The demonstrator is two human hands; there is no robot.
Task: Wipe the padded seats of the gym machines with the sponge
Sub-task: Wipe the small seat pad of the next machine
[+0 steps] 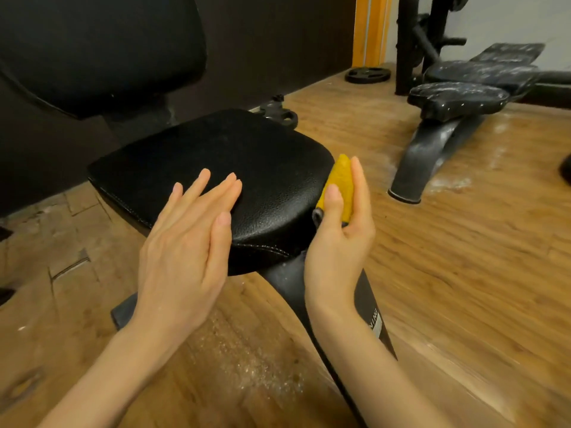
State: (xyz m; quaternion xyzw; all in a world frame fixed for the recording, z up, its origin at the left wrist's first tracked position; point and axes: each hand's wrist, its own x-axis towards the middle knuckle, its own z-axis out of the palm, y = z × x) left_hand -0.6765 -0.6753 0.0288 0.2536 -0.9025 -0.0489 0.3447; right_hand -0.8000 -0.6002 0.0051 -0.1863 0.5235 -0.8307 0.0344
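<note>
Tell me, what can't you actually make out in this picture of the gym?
- Sponge: mostly wrapped by the right hand; its full shape is hidden.
- Label on the near machine's frame: partly behind the right wrist, unreadable.
- Backrest: cut off by the top and left edges.
- Whether the left hand touches the seat or hovers above it: unclear from this head view.

Both forearms come in from the bottom edge bare, with no sleeve reaching into view on either. The left hand [185,248] and the right hand [336,242] wear no gloves, rings, watch or wristband. The fingernails are short, rounded and unpainted, the fingers slim and long.
</note>
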